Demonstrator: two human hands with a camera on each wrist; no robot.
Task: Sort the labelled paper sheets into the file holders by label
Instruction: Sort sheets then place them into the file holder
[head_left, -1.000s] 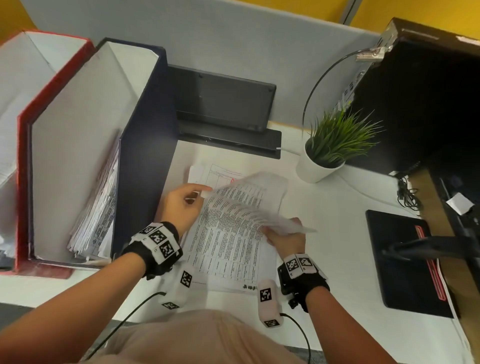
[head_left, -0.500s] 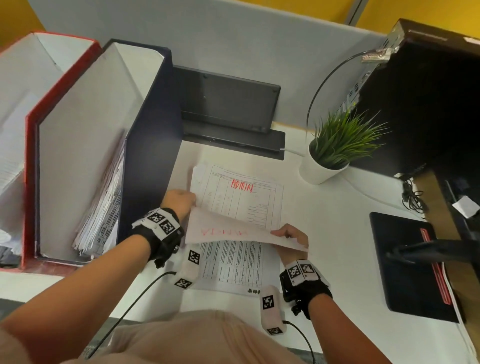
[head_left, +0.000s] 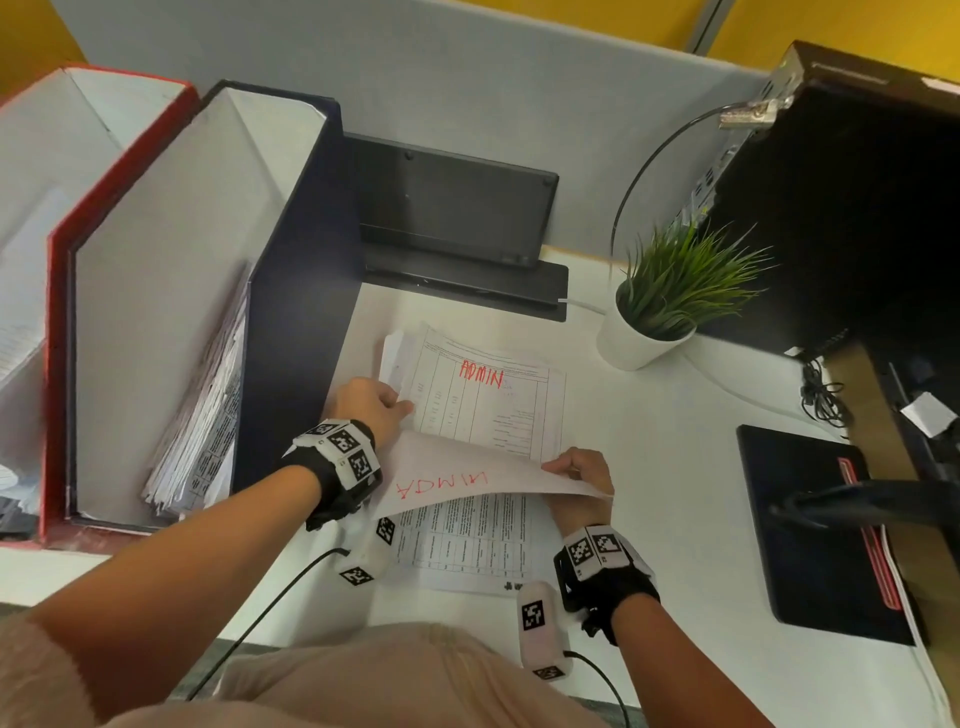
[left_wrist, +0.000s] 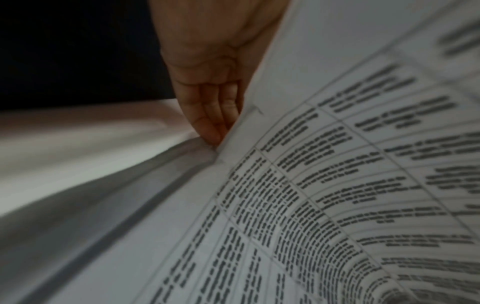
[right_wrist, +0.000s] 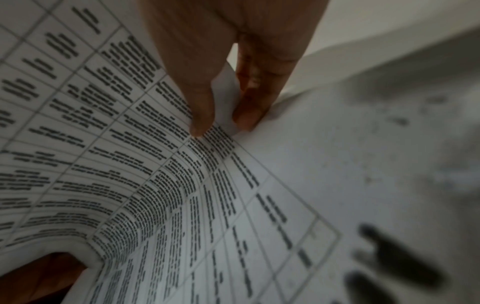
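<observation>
A stack of printed sheets (head_left: 467, 551) lies on the white desk (head_left: 680, 447). Its top sheet (head_left: 457, 480) is folded back toward me, and "ADMIN" in red shows mirrored through its back. The sheet beneath (head_left: 498, 410) also reads ADMIN. My left hand (head_left: 376, 402) holds the folded sheet's left edge. In the left wrist view its fingers (left_wrist: 213, 115) lie along that edge and the thumb is hidden. My right hand (head_left: 574, 470) pinches the sheet's right corner (right_wrist: 224, 96) between thumb and forefinger. A navy file holder (head_left: 301, 249) with papers (head_left: 202, 410) stands at the left, and a red holder (head_left: 52, 270) stands beyond it.
A potted plant (head_left: 670, 301) stands right of the stack. A black device (head_left: 452, 208) leans on the grey partition behind it. A dark monitor (head_left: 857, 208) and a black pad (head_left: 815, 530) fill the right side. Cables run off the desk's front edge.
The top sheet, raised and curled in the air a second ago, has been folded back toward me, uncovering the ADMIN sheet below. My left hand moved onto its left edge.
</observation>
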